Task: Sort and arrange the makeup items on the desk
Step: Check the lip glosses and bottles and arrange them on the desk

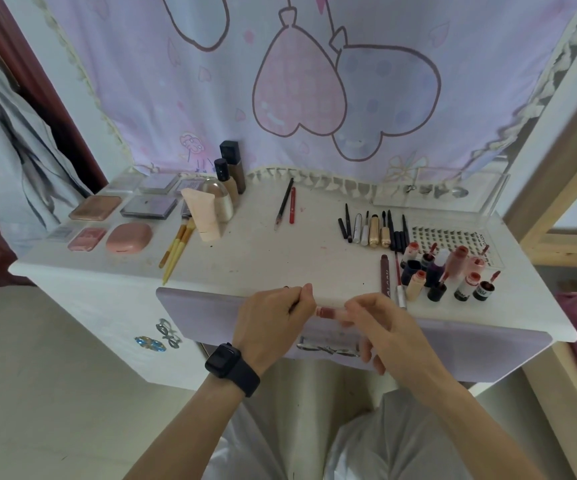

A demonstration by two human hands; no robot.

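Observation:
Both my hands meet just in front of the white desk's [245, 258] front edge. My left hand [273, 317] and my right hand [380, 323] each pinch one end of a small pink lip gloss tube [327, 312], held level between them. On the desk's right side stands a cluster of open lip gloss tubes [449, 271], with a row of mascaras and liners [373, 228] lying behind it. Two pencils [287, 204] lie at the middle back. Palettes and compacts [114, 216] are laid out at the left, beside foundation bottles [230, 171] and brushes [176, 247].
A clear tray of false lashes [453, 237] sits at the right edge, behind it a clear acrylic box [439, 192]. A lilac drawer front [453, 344] juts out under the desk. A curtain with heart balloons hangs behind. A wooden bed frame [557, 188] stands at the right.

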